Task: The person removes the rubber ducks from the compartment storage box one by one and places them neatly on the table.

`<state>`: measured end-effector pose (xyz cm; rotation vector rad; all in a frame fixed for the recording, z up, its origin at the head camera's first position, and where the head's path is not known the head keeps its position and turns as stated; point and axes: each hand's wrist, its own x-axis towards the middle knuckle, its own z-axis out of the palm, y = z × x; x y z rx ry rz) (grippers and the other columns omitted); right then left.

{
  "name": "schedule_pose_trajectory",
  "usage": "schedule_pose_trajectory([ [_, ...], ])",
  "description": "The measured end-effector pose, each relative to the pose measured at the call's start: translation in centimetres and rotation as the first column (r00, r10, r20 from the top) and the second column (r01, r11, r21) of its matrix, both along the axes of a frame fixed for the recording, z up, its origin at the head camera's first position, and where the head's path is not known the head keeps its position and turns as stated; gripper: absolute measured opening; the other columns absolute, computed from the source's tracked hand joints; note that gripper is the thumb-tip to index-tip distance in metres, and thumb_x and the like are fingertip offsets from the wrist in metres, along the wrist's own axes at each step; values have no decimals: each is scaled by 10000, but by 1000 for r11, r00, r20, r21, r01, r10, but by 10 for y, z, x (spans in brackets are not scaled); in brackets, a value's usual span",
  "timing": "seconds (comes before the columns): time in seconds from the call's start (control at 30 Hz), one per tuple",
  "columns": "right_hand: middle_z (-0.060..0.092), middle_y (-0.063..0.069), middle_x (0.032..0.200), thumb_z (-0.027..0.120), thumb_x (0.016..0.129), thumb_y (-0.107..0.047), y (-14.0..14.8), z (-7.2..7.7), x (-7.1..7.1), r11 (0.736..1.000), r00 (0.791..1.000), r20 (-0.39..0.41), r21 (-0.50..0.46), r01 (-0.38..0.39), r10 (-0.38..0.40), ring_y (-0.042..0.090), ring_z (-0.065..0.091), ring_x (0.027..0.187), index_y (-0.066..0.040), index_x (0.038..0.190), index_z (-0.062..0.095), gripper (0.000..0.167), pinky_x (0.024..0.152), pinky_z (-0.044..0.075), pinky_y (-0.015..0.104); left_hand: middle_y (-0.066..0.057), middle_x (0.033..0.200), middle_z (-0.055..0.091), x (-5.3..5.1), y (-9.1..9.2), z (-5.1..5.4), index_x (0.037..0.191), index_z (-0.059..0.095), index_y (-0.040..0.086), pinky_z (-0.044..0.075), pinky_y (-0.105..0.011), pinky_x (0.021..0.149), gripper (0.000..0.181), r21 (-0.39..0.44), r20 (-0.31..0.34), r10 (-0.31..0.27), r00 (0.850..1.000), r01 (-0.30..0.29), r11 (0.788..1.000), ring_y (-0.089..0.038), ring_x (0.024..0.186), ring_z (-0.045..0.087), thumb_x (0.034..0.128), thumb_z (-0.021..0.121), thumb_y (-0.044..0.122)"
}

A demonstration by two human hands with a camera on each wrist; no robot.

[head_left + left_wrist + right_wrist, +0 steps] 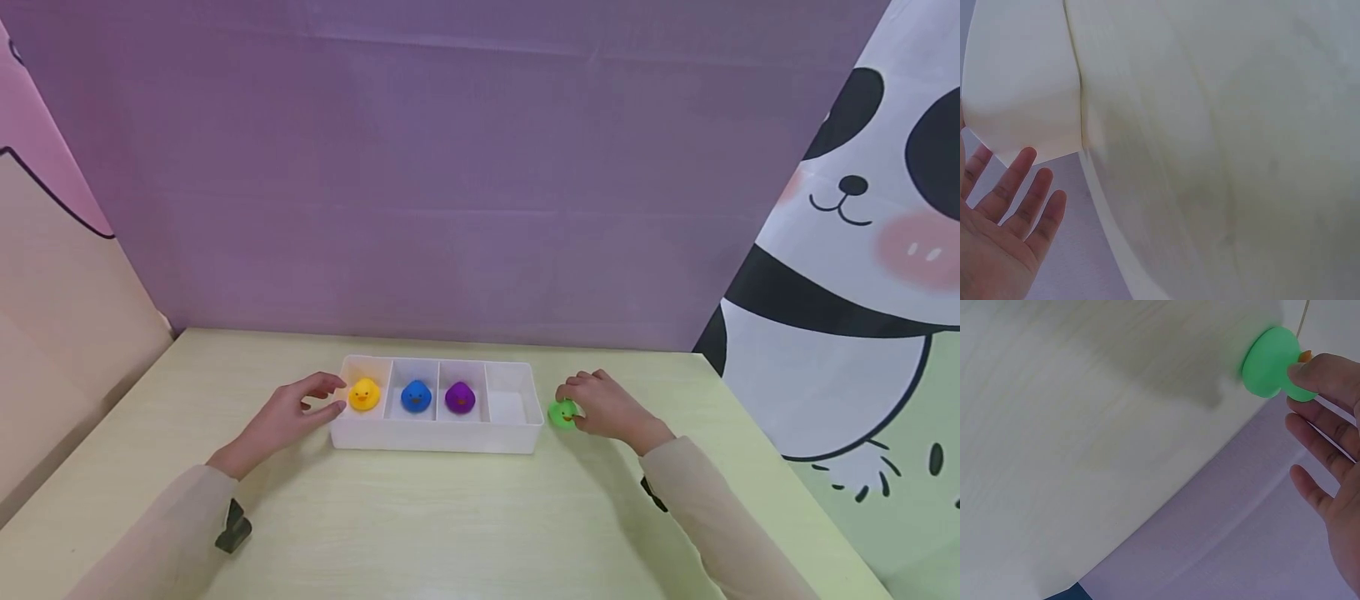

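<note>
A white divided box (pixel 431 437) sits on the table with a yellow toy duck (pixel 364 395), a blue toy duck (pixel 416 397) and a purple toy duck (pixel 460 398) in separate compartments, from the left. At the box's left end is my left hand (pixel 281 417), its fingers and thumb spread and holding nothing; whether the fingertips touch the wall I cannot tell. Just right of the box, my right hand (pixel 607 406) pinches a green toy duck (pixel 560 414) between thumb and fingers. In the right wrist view, the green duck (pixel 1270 362) appears at or very near the tabletop.
The pale wooden table (pixel 420 525) extends in front of the box and to both sides. Behind its far edge rises a purple backdrop (pixel 450 183). A panda-printed panel (pixel 847 275) borders the right side, and a pink and beige panel (pixel 67 333) the left.
</note>
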<state>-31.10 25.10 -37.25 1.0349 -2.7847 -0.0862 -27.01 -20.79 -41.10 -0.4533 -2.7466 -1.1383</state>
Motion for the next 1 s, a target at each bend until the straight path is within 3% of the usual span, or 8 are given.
schedule_pose_trajectory([
  [0.5, 642, 12, 949, 761, 656, -40, 3, 3, -2, 1000, 1000, 3, -9, -8, 8, 220, 565, 906, -109, 984, 643, 355, 770, 404, 393, -98, 1163, 604, 0, 0, 1, 1173, 556, 109, 486, -442, 829, 383, 6, -3, -6, 1000, 6, 1000, -295, 1046, 540, 863, 619, 324],
  [0.77, 645, 37, 989, 747, 676, -38, -1, 13, -3, 1000, 1000, 14, -15, -1, 1, 235, 564, 938, -90, 1016, 637, 361, 791, 423, 423, -93, 1158, 607, 0, 0, 0, 1167, 558, 113, 492, -436, 823, 355, 9, -8, -7, 1000, 7, 1000, -287, 1041, 545, 862, 626, 281],
  [1.0, 647, 44, 987, 738, 686, -48, -8, 24, -7, 999, 1000, -27, -42, -14, 12, 244, 576, 944, -90, 1012, 631, 346, 809, 442, 448, -94, 1156, 609, 1, 0, 2, 1169, 559, 112, 488, -436, 824, 377, 8, -8, -8, 1000, 8, 1000, -289, 1044, 544, 861, 621, 321],
])
